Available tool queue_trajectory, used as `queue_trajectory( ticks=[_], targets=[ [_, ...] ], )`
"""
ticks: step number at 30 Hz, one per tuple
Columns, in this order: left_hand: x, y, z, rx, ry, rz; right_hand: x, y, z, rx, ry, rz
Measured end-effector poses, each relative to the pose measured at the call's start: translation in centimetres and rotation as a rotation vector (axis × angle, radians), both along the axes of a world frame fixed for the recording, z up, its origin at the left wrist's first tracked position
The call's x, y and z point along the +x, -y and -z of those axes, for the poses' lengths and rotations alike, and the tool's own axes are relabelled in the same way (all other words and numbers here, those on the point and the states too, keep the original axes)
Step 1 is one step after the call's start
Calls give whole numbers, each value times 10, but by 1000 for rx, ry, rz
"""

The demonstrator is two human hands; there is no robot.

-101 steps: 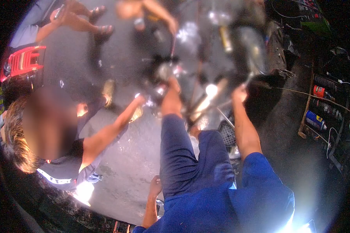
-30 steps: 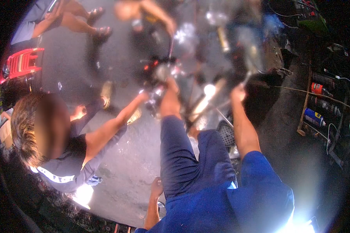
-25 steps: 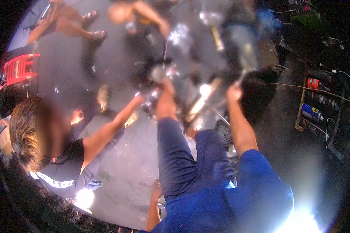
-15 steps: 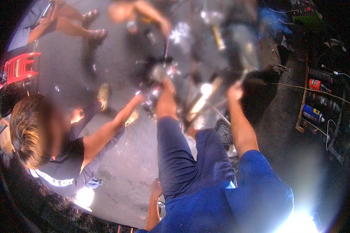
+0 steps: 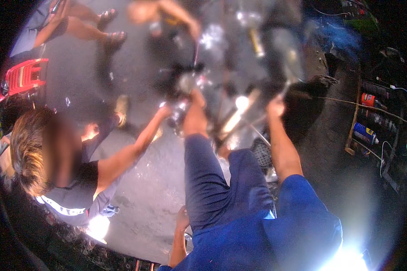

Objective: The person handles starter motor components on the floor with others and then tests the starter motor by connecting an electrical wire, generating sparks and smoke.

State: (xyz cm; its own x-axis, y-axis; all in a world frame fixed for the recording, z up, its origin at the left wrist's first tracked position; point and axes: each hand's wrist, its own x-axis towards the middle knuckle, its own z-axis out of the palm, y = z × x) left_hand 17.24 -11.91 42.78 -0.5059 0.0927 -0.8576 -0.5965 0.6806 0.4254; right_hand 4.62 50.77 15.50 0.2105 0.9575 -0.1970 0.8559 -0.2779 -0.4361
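Note:
My right hand (image 5: 276, 107) is closed around a thin metal tool (image 5: 286, 86) whose far end is lost in blur. Below that hand lies a dark perforated footrest-like part (image 5: 257, 153), with a thin rod (image 5: 257, 134) slanting beside it. My left hand (image 5: 182, 218) is low beside my left thigh; its fingers are partly hidden, so I cannot make out whether it holds anything. My left foot reaches forward to a blurred cluster of shiny metal parts (image 5: 203, 81). A co-worker's hand (image 5: 165, 110) touches or hovers by those parts on the left.
The co-worker (image 5: 65, 180) sits close on my left. Another person's arm (image 5: 178, 16) reaches in at the top, and a third person's legs (image 5: 88, 27) are at upper left. A red plastic chair (image 5: 25, 77) stands left. A wooden-edged rack (image 5: 353, 117) holds a blue spray can (image 5: 364, 132).
The view has shifted very slightly. My right hand keeps its grip on the metal tool, and the co-worker's arm has stayed nearly where it was.

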Motion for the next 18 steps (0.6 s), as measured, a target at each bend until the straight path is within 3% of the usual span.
queue_trajectory(
  ticks=[7, 10, 15, 18],
  targets=[
    [4, 9, 10, 14, 78, -98, -3, 1, -17, -42, 75, -35],
    [0, 10, 11, -29, 17, 21, -5, 4, -18, -51, 65, -36],
    [-5, 5, 14, 50, 98, -121, 10, -11, 7, -46, 161, -154],
    [-4, 4, 10, 44, 108, -116, 2, -6, -14, -43, 55, -68]
  ],
)
